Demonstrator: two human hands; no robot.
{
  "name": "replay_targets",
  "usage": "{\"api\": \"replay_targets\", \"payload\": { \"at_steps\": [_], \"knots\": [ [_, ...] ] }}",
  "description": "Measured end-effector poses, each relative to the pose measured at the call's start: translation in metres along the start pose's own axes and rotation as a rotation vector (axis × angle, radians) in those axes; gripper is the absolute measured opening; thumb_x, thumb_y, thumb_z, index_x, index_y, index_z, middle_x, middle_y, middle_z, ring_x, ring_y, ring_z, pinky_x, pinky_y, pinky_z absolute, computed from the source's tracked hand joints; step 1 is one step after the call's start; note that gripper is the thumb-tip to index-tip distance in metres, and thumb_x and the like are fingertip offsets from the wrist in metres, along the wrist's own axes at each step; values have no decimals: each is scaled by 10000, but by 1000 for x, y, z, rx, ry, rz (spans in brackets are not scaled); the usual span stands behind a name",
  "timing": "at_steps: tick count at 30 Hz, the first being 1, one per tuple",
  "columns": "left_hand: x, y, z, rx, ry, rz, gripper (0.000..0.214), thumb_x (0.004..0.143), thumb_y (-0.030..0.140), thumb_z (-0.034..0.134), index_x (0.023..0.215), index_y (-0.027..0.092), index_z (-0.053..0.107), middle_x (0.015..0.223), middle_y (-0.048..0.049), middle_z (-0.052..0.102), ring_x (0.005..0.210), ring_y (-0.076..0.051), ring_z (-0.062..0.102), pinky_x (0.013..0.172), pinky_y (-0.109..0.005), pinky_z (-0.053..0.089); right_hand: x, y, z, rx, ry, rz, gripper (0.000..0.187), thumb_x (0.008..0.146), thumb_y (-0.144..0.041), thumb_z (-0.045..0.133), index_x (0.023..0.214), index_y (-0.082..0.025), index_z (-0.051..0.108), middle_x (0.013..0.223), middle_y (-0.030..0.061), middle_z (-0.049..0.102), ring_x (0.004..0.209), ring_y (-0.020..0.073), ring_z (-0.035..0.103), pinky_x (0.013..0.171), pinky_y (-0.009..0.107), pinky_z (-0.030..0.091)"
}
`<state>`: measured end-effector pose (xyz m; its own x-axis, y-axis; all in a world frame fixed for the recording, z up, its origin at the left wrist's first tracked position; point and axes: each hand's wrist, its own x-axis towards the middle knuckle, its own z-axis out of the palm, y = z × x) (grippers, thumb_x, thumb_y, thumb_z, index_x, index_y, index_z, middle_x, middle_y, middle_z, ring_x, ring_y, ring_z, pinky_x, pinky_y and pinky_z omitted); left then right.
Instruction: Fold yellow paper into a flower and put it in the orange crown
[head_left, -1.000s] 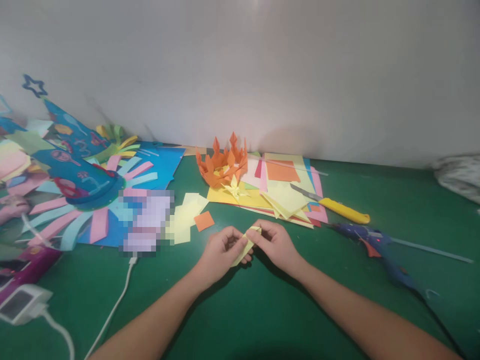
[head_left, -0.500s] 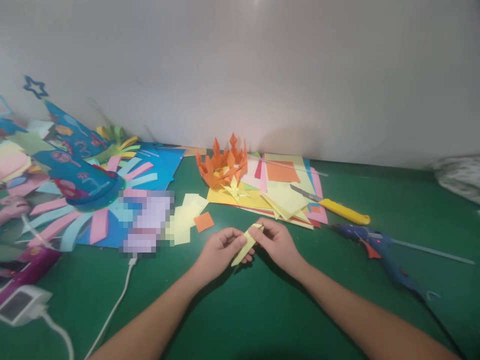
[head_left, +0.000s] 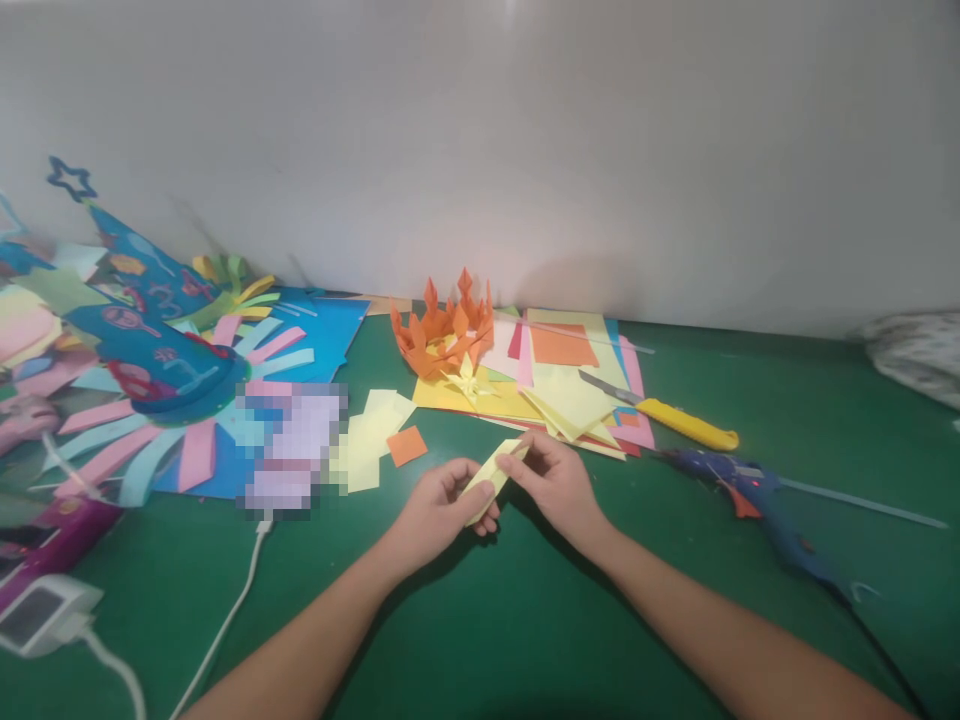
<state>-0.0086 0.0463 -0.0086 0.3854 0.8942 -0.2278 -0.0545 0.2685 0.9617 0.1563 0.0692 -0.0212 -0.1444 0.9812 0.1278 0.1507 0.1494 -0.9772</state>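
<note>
A narrow piece of folded pale yellow paper (head_left: 491, 472) is held slantwise above the green table. My left hand (head_left: 442, 505) pinches its lower end, thumb on top and fingers curled beneath. At the upper end, my right hand (head_left: 551, 480) grips the same paper between thumb and fingers. Beyond the hands stands an orange folded-paper crown (head_left: 442, 335), with a pale yellow paper star (head_left: 468, 382) in front of it. A small orange paper square (head_left: 407, 446) lies left of my hands, beside pale yellow paper pieces (head_left: 365, 460).
Right of the papers lie a yellow utility knife (head_left: 686, 424), blade exposed, and a blue glue gun (head_left: 757, 490) with its cord. Stacked coloured sheets (head_left: 574, 400) lie behind my hands. On the left are blue cone hats (head_left: 161, 350), a magenta device (head_left: 64, 535) and white cables (head_left: 244, 600).
The folded paper has turned slightly in my fingers and shows a wider face. My left thumb now lies further over its lower part. Both hands keep their hold.
</note>
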Motion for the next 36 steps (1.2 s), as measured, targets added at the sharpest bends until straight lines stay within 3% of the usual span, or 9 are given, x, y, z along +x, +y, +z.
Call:
{"api": "replay_targets", "payload": {
  "at_steps": [7, 12, 17, 23, 31, 36],
  "knots": [
    [4, -3, 1, 54, 105, 15, 294, 804, 430, 547, 794, 140, 498, 662, 0, 591, 504, -74, 545, 504, -204, 450, 4, 0, 0, 50, -14, -70, 131, 748, -270, 660, 792, -198, 560, 779, 3, 595, 711, 149, 586, 689, 273, 491],
    [3, -2, 2, 139, 84, 31, 212, 803, 355, 560, 831, 156, 493, 666, 31, 553, 482, -52, 497, 484, -183, 422, 2, -1, -2, -39, -7, -118, 80, 757, -229, 645, 738, -195, 575, 744, 6, 613, 700, 154, 603, 679, 273, 501],
    [3, -4, 4, 182, 161, 69, 175, 825, 331, 519, 787, 162, 495, 580, 41, 530, 492, -71, 501, 509, -193, 419, 1, -1, -2, -120, -30, -186, 18, 773, -207, 629, 778, -195, 641, 781, 23, 673, 724, 165, 635, 698, 279, 507],
    [4, -6, 5, 209, 208, 95, 155, 839, 317, 491, 820, 164, 509, 583, 26, 549, 531, -100, 529, 551, -225, 432, 1, -3, 0, -202, -50, -280, 72, 790, -199, 615, 743, -203, 669, 757, 24, 688, 724, 166, 636, 704, 278, 493],
    [8, -11, 1, 461, 401, 332, 102, 802, 253, 549, 798, 184, 623, 851, -34, 530, 842, -160, 530, 768, -278, 423, 1, -6, -1, -249, 3, -294, 59, 777, -202, 631, 734, -206, 670, 764, 20, 686, 726, 167, 639, 707, 274, 495],
    [7, -13, 1, 277, 400, 237, 145, 791, 290, 573, 899, 195, 555, 868, -19, 571, 802, -149, 557, 711, -264, 464, 0, -7, 0, -281, 23, -299, 48, 775, -225, 638, 744, -216, 674, 769, 18, 697, 731, 174, 645, 705, 281, 499]
  ]
}}
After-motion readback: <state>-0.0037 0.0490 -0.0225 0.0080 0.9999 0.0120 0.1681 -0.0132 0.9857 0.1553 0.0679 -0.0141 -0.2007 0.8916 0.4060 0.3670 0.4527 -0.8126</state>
